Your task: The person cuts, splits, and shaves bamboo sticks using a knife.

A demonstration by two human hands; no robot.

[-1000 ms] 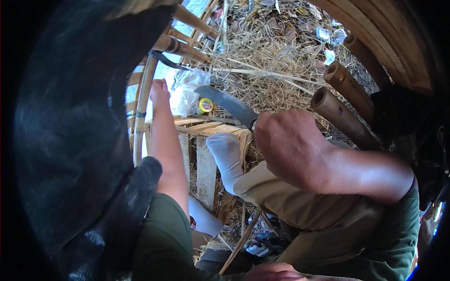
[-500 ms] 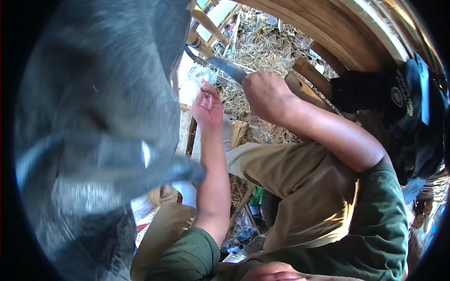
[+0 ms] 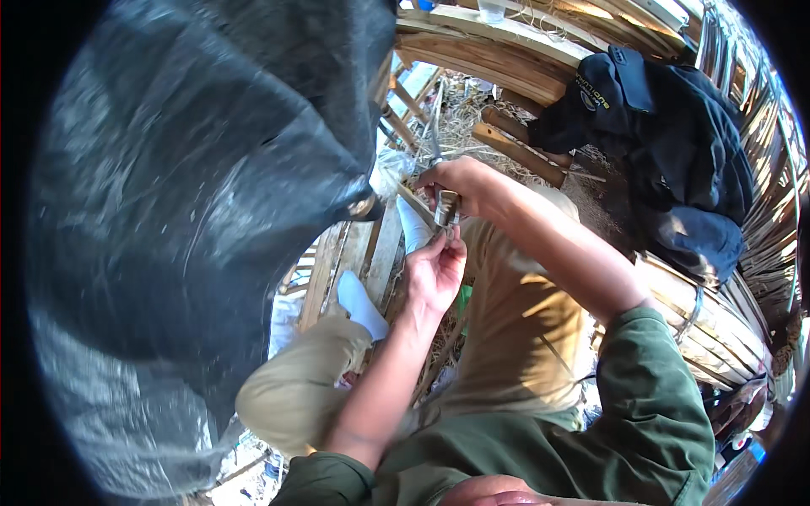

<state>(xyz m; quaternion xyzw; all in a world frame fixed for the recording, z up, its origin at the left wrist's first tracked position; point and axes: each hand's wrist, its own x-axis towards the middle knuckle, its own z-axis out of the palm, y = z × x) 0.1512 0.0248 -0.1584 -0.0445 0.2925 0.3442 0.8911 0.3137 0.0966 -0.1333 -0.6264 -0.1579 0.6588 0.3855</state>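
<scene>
Pale and slim, the strip (image 3: 418, 205) sits right at the left hand (image 3: 437, 270), fingertips in what looks like a narrow pinch on its near end, long axis slanting forward and leftward toward the black sheet (image 3: 211, 211). Just beyond comes the right hand (image 3: 462, 181), curled round the knife (image 3: 434, 143), which points forward; whether those fingers touch the strip, can't tell!

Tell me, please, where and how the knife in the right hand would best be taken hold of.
Probably best by the handle, coming from the person's side: the knife's blade points away from the person, beyond the right hand, so that approach should keep fingers off the metal. The handle's exact shape is hidden within that grip.
</scene>
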